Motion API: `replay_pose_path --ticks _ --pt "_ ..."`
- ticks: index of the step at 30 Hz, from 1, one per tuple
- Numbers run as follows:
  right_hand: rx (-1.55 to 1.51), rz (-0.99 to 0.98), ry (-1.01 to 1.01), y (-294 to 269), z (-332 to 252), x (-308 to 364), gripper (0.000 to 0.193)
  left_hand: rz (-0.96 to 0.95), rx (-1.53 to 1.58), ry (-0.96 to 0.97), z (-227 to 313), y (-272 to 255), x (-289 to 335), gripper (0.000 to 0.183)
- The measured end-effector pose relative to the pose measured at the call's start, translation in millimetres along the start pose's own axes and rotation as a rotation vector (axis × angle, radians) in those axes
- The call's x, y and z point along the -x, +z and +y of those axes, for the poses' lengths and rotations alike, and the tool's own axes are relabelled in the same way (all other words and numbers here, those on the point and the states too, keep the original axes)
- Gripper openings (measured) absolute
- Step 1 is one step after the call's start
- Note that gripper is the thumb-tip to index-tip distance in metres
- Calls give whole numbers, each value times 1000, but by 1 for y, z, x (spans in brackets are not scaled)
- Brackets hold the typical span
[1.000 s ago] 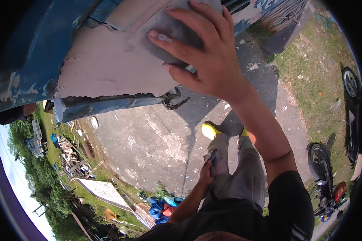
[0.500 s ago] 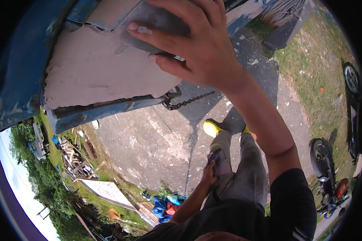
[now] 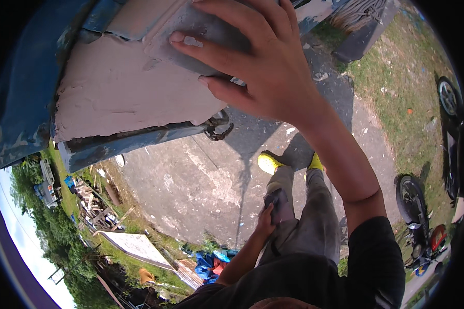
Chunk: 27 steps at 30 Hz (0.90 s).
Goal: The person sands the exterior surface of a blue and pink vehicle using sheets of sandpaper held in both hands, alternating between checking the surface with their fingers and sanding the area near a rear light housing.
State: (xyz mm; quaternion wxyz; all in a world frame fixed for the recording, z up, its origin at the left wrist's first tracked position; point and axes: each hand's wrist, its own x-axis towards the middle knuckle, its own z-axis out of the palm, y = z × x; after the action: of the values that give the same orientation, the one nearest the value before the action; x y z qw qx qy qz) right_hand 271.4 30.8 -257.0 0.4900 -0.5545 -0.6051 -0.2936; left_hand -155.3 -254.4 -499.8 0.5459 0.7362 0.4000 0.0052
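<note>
Pinkish filler (image 3: 118,82) covers a panel with worn blue paint at its edges. My right hand (image 3: 273,67) reaches up to it, fingers curved over a smooth grey flat pad (image 3: 216,31) held against the filler. The pad's far end is cut off by the top of the view. Grey residue sticks to one of my fingers. Down by my thigh, my left hand (image 3: 265,221) grips a dark grey, flat piece (image 3: 279,203) whose kind I cannot make out.
Under the panel's lower blue edge (image 3: 129,143) hangs a short chain (image 3: 219,133). Concrete (image 3: 185,180) lies below, around my yellow shoes (image 3: 269,163). Motorcycles (image 3: 415,206) stand on the right by grass. A woodpile (image 3: 95,206) and a white board (image 3: 136,247) lie left.
My right hand and the pad have shifted slightly right and down over the filler. The chain's loose end, which stretched out rightward, no longer shows there. My left hand stays by my thigh.
</note>
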Motion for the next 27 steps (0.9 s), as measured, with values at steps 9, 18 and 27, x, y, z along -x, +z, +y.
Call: replay_pose_path --ticks 9,18,27 --pt "-73 -84 130 3 -13 9 38 -30 -19 1 -3 -4 -5 79" --pt "-21 -168 144 -6 -24 3 57 -23 10 57 26 -35 -8 76" --pt "-406 -328 637 -147 -92 5 64 155 1056 -358 259 -185 -70 49"
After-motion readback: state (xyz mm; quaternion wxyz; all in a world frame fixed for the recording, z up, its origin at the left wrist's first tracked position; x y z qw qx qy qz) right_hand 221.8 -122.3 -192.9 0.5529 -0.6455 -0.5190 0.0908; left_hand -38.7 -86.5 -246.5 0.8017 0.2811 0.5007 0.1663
